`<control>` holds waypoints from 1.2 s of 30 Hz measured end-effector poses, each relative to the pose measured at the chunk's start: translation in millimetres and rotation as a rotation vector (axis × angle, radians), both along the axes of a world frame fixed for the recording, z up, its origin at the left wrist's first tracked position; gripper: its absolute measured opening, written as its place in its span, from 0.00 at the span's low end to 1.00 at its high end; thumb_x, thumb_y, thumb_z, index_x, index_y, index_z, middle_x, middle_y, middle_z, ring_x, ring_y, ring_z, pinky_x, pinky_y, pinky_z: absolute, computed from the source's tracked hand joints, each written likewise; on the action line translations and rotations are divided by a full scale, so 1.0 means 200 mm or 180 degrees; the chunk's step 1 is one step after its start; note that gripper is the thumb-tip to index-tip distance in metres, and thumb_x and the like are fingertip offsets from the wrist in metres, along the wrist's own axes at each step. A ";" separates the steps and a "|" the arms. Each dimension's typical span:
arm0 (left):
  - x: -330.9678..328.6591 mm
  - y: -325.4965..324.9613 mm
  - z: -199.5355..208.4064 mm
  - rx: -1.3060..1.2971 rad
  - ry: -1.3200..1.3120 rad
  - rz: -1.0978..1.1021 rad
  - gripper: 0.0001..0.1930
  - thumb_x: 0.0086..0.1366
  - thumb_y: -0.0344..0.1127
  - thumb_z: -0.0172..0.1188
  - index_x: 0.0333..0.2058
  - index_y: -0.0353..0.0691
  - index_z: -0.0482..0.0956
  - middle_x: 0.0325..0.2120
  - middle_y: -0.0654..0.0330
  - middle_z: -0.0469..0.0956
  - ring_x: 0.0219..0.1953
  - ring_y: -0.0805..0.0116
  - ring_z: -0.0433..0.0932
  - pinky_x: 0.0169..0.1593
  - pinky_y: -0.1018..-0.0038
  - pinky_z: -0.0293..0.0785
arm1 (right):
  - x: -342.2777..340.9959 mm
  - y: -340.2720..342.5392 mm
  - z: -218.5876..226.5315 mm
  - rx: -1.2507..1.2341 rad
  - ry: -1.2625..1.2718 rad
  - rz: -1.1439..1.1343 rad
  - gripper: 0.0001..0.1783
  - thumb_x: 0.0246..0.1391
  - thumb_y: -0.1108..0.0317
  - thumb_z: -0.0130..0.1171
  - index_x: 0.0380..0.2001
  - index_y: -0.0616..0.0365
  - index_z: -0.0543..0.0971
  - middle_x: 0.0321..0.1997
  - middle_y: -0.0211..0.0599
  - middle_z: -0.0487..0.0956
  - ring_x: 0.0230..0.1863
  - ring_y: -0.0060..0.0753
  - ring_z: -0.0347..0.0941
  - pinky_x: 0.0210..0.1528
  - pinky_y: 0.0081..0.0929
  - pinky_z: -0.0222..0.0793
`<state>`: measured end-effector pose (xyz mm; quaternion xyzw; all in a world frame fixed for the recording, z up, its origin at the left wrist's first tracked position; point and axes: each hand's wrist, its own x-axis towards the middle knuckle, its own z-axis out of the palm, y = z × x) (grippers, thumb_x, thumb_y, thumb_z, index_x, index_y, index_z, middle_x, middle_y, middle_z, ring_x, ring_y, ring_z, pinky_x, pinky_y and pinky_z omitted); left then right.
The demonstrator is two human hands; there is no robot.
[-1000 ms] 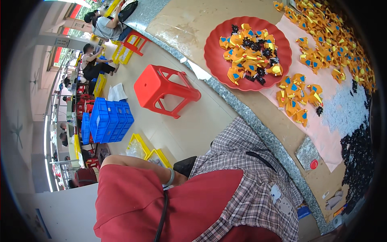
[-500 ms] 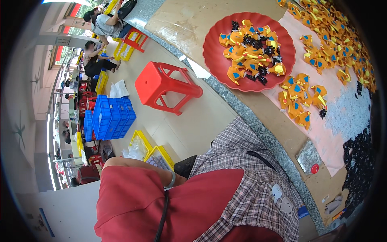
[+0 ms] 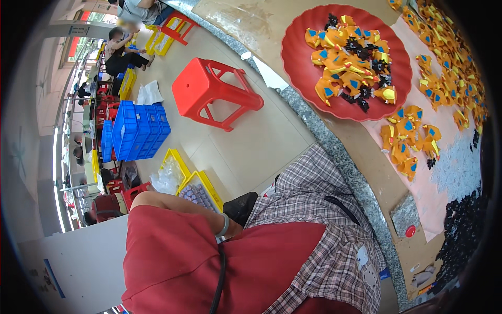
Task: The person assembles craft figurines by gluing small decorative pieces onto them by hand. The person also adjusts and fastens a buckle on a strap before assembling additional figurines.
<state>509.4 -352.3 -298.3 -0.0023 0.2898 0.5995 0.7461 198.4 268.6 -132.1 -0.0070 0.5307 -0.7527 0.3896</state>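
Observation:
My left forearm [image 3: 178, 206] in a red sleeve reaches down beside my plaid shorts [image 3: 319, 220]. A grey wristband [image 3: 224, 226] shows at the wrist, and the hand itself is hidden behind my leg, near a black object [image 3: 241, 205]. My right hand is out of the picture. On the table at the right, a round red plate [image 3: 298, 63] holds a pile of orange, yellow and blue toy parts [image 3: 348, 55] mixed with small black pieces.
More orange parts [image 3: 405, 141] lie on pink paper, with black pieces [image 3: 463, 230] toward the right edge. On the floor are a red plastic stool [image 3: 212, 94], blue crates [image 3: 137, 131] and yellow trays [image 3: 201, 188]. Other people sit far off at the upper left.
The view has shifted slightly: the plate and stool sit a little further right and higher, and the yellow trays show more fully. My arm stays in place.

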 end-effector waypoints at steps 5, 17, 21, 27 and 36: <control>-0.27 0.19 0.25 -0.0300 -0.0345 -0.0464 0.21 0.64 0.39 0.56 0.55 0.44 0.69 0.52 0.57 0.72 0.50 0.61 0.71 0.54 0.66 0.66 | -0.08 -0.06 0.04 -0.0026 -0.0028 0.0020 0.09 0.62 0.65 0.53 0.38 0.59 0.76 0.27 0.27 0.73 0.17 0.16 0.64 0.21 0.15 0.60; -1.34 0.10 0.76 0.0844 -0.2305 -0.1379 0.09 0.66 0.34 0.55 0.35 0.33 0.79 0.31 0.56 0.83 0.26 0.80 0.76 0.24 0.84 0.65 | 0.02 -0.19 0.18 -0.0054 -0.0094 -0.0451 0.09 0.63 0.64 0.52 0.39 0.58 0.75 0.29 0.27 0.73 0.16 0.16 0.62 0.21 0.15 0.60; -1.96 0.10 1.15 -0.0104 -0.0848 -0.1262 0.10 0.68 0.32 0.54 0.35 0.30 0.81 0.27 0.57 0.81 0.26 0.82 0.74 0.23 0.85 0.61 | 0.20 -0.18 0.31 0.0058 -0.0196 -0.0770 0.09 0.63 0.63 0.52 0.40 0.57 0.75 0.29 0.27 0.73 0.16 0.16 0.62 0.21 0.15 0.59; -2.09 0.26 1.23 0.0926 0.0278 -0.0394 0.13 0.70 0.36 0.53 0.39 0.30 0.79 0.30 0.60 0.80 0.30 0.76 0.74 0.34 0.79 0.66 | 0.54 -0.18 0.58 0.0261 -0.0408 -0.1275 0.10 0.64 0.63 0.52 0.40 0.57 0.75 0.30 0.27 0.72 0.16 0.15 0.61 0.20 0.15 0.59; -1.70 0.34 1.34 -0.0666 0.0418 0.0239 0.19 0.71 0.37 0.52 0.54 0.31 0.67 0.45 0.64 0.71 0.47 0.77 0.68 0.49 0.77 0.65 | 0.76 -0.20 0.69 0.0138 -0.0408 -0.1808 0.10 0.64 0.62 0.51 0.41 0.56 0.74 0.31 0.27 0.72 0.15 0.15 0.60 0.20 0.14 0.58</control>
